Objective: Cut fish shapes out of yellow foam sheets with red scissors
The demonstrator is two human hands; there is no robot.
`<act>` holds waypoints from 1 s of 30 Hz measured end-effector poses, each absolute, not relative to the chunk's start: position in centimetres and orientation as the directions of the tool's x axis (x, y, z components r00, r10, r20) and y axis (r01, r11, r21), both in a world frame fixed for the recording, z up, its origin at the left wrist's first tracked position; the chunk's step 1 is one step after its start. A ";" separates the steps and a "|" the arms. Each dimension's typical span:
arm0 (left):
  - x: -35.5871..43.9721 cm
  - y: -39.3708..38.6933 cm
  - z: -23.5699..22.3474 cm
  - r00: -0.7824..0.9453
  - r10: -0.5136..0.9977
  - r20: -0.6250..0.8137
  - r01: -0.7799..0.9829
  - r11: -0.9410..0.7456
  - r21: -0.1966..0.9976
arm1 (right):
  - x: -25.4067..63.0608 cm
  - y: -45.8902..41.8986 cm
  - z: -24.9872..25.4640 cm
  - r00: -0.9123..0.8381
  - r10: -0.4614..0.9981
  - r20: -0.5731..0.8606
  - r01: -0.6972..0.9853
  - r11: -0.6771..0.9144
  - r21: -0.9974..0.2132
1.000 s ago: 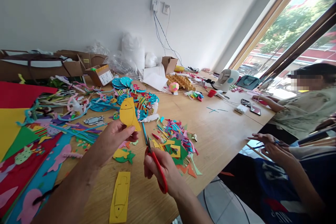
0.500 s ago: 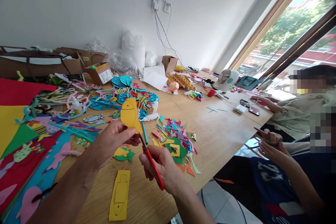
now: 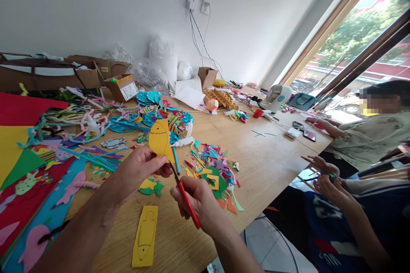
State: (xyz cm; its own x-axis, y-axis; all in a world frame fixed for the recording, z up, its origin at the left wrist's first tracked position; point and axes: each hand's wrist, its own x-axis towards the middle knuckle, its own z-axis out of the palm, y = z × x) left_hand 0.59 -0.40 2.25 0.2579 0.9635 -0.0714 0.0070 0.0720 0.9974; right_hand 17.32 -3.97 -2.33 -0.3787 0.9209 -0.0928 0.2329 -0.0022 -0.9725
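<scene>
Between its thumb and fingers, my left hand [image 3: 141, 166] pinches a yellow paper fish [image 3: 159, 138] with a drawn eye and a curved line, partly cut out. My right hand [image 3: 198, 200] is wrapped round red-handled scissors [image 3: 187, 204]. Their dark blades meet the lower edge of the yellow sheet, just beside my left fingers. Flat on the wooden table [image 3: 179, 247] in front lies a second yellow strip [image 3: 144, 236] with a fish outline drawn on it. Yellow and green cut fish [image 3: 153, 187] lie beneath my hands.
A heap of coloured scraps [image 3: 218, 170] lies right of my hands, with a white glue bottle [image 3: 184, 142] behind. Coloured sheets [image 3: 19, 153] and pipe cleaners [image 3: 80, 115] cover the left side. Two people sit at right; one's hands [image 3: 326, 175] hold something small and green.
My hands and the scissors have barely moved; the yellow fish is turned slightly. At right, the nearer person's hands have shifted and one has opened out.
</scene>
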 end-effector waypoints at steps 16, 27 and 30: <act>0.2 -0.3 1.3 0.322 0.943 -0.087 -0.059 0.112 0.992 | 17.8 -4.1 -2.6 -0.385 0.918 -0.098 0.262 0.007 -0.965; 0.0 -0.1 1.6 0.279 0.957 -0.086 -0.010 0.093 0.996 | 18.2 -4.3 -2.2 -0.354 0.931 -0.084 0.357 0.052 -0.933; 0.1 -0.1 1.9 0.309 0.947 -0.092 0.028 0.087 0.996 | 18.2 -4.4 -2.4 -0.355 0.931 -0.084 0.344 0.047 -0.938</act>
